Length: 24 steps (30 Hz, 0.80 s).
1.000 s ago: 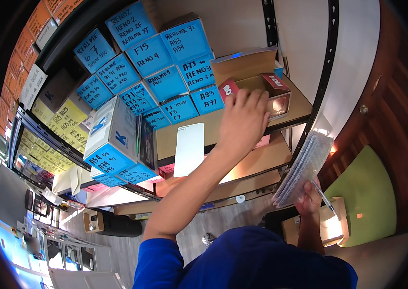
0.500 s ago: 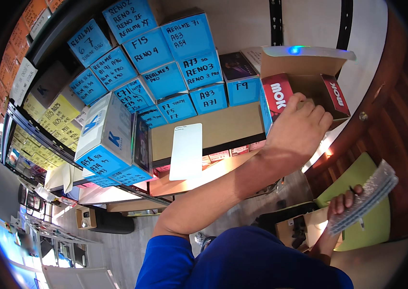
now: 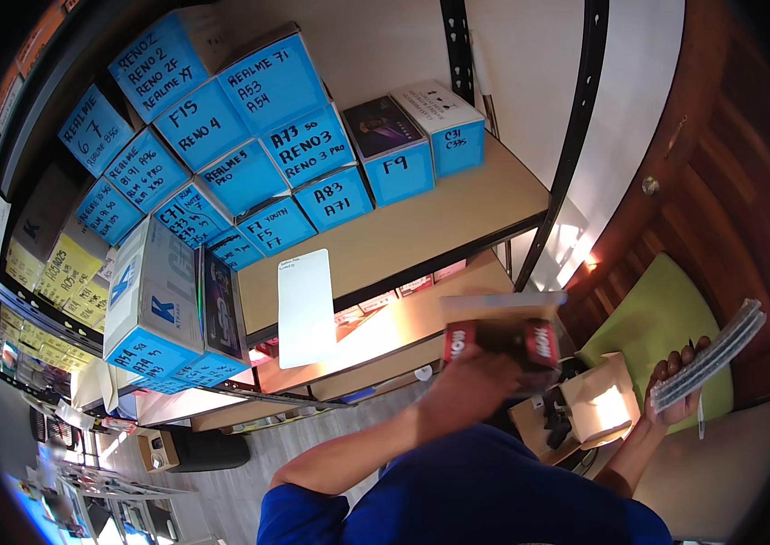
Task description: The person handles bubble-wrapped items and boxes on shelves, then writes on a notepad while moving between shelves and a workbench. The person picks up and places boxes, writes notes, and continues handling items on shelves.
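My left hand point(image 3: 476, 391) grips an open red, brown and black cardboard box point(image 3: 501, 329), low in front of the shelf. The box's flap stands up and my fingers lie over its near side, so what is inside cannot be made out. Off to the right, my right hand point(image 3: 671, 395) is closed around a stack of flat, clear plastic-wrapped pieces point(image 3: 712, 359). A thin white-ended pen point(image 3: 700, 420) pokes out below those fingers. On the shelf edge hangs a blank-looking white card point(image 3: 305, 309).
Blue-fronted boxes point(image 3: 289, 150) are piled on the shelf point(image 3: 457, 209), with a larger white-and-blue box point(image 3: 162, 300) at its front left. A green chair point(image 3: 666, 318) stands by the wooden door point(image 3: 703, 182). Near the chair, an open carton point(image 3: 598, 404) contains black items.
My left hand has brought the open box off the shelf's right end, down and toward me. A white-topped blue box now shows behind. My right hand still holds the stack.
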{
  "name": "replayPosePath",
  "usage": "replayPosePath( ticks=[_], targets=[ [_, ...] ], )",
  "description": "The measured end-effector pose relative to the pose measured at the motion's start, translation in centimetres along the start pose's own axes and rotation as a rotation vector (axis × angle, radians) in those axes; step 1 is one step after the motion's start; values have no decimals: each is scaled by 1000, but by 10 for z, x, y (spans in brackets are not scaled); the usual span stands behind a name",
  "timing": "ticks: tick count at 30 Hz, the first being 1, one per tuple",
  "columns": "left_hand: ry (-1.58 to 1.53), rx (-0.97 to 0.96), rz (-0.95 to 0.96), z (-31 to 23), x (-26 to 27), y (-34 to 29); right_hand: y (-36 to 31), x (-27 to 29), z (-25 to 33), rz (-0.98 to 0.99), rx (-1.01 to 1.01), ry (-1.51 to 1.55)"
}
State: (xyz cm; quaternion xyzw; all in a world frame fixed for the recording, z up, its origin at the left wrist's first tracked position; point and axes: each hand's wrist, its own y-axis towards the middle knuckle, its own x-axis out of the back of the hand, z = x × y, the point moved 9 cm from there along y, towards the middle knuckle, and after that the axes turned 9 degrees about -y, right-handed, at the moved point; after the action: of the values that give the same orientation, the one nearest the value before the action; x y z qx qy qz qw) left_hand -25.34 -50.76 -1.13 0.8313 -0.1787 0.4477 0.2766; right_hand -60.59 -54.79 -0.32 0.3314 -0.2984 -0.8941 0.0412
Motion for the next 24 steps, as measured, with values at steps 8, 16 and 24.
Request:
replayPosePath(
  ticks=[8, 16, 24],
  targets=[
    [425, 289, 9, 195, -92, -23, -1, -9, -41, 15, -125, -19],
    [394, 354, -274, 192, -60, -17, -9, -4, -74, 0, -234, 16],
    [-246, 133, -102, 50, -3, -49, -16, -7, -103, -91, -320, -32]
  ],
)
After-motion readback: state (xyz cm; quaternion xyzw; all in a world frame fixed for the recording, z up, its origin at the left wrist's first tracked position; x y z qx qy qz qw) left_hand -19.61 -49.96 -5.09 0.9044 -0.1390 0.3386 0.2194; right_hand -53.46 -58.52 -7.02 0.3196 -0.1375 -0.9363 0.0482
